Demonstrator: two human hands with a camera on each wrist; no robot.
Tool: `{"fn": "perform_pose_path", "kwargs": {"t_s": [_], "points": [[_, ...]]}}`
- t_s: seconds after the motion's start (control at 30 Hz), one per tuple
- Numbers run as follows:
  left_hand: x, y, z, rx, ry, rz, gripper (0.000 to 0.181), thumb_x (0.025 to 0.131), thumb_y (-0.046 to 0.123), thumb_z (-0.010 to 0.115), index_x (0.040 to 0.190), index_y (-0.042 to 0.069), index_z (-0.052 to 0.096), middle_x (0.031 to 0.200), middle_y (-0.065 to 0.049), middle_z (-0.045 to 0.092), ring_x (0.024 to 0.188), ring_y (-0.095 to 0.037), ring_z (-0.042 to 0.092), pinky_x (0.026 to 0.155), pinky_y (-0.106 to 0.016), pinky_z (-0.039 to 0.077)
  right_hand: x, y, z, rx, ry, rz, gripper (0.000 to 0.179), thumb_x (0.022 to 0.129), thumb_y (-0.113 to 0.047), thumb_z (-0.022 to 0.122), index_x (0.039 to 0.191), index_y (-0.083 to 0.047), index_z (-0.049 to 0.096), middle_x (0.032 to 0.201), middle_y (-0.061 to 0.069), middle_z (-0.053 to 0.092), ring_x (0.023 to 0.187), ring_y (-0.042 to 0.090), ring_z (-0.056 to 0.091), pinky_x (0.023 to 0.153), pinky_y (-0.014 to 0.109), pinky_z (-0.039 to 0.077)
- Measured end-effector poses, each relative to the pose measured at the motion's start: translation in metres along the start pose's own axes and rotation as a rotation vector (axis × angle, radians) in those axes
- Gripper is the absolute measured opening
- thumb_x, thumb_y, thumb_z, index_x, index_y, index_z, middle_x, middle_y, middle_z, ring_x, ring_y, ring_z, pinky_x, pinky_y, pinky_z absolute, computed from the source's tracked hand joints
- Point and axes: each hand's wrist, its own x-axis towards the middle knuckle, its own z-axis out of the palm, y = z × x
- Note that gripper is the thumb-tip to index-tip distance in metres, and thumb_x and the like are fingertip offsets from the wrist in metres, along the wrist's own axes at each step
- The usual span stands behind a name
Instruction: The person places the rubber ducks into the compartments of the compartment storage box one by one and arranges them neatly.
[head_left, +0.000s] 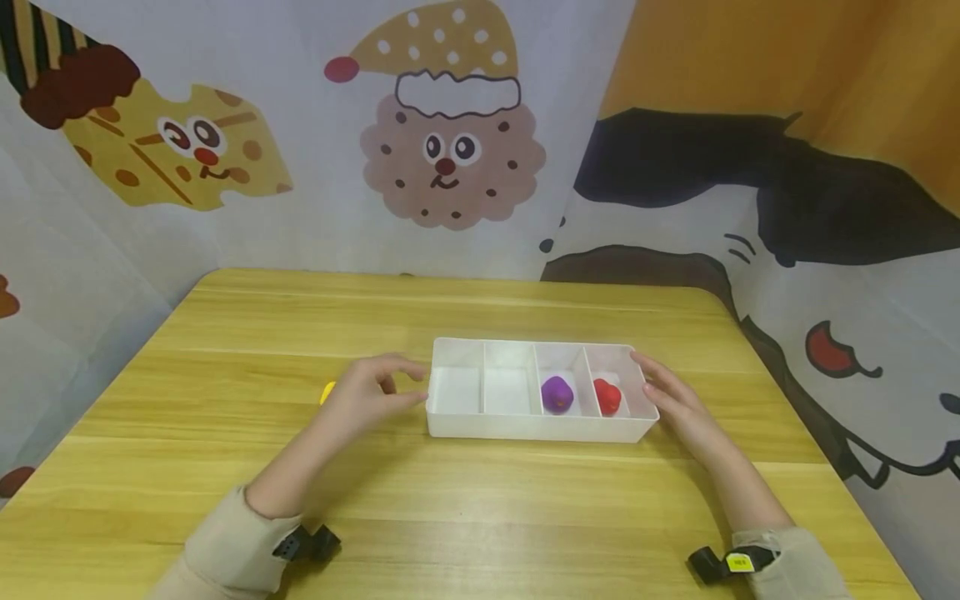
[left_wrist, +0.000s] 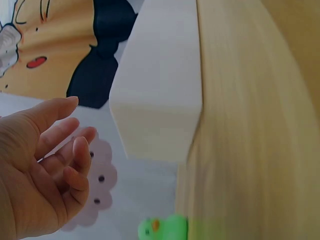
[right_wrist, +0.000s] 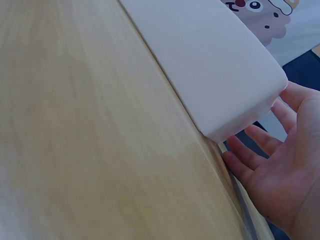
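Note:
A white box with four compartments (head_left: 483, 427) stands on the wooden table. A round purple toy (head_left: 557, 394) sits in its third compartment from the left, and a lobed red toy (head_left: 607, 397) in the rightmost one. My left hand (head_left: 372, 387) is by the box's left end, fingers loosely bent and holding nothing; the left wrist view shows a gap between hand and box. At the opposite end, my right hand (head_left: 675, 402) touches the box's end wall with extended fingers. A green duck-like toy (left_wrist: 165, 228) shows at the bottom of the left wrist view.
Behind my left hand, part of a small yellow thing (head_left: 327, 392) shows on the table (head_left: 517, 508); the rest is hidden. A cloth printed with cartoon figures (head_left: 300, 242) hangs along the table's back and sides.

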Motion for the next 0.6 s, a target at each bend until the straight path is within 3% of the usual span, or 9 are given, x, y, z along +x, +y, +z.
{"fn": "perform_pose_path", "kwargs": {"t_s": [0.23,0.6], "points": [[-0.011,-0.019,-0.02,0.043,0.034,-0.013,0.026,0.081,0.017,0.078,0.106,0.013,0.073,0.101,0.0,0.069,0.059,-0.017,0.049,0.044,-0.027,0.041,-0.001,-0.001,0.0,-0.007,-0.001,0.019,0.05,0.104,-0.02,0.04,0.151,-0.01,0.028,0.152,0.023,0.022,0.134,0.041,0.025,0.091,0.017,0.036],[-0.03,-0.042,-0.047,0.102,0.082,-0.061,0.03,0.08,0.017,0.079,0.107,0.005,0.071,0.097,-0.009,0.069,0.051,-0.013,0.045,0.041,-0.025,0.038,-0.001,-0.001,0.0,0.013,-0.008,0.015,0.05,0.104,-0.02,0.04,0.151,-0.01,0.028,0.151,0.024,0.022,0.133,0.04,0.026,0.091,0.015,0.037]]}}
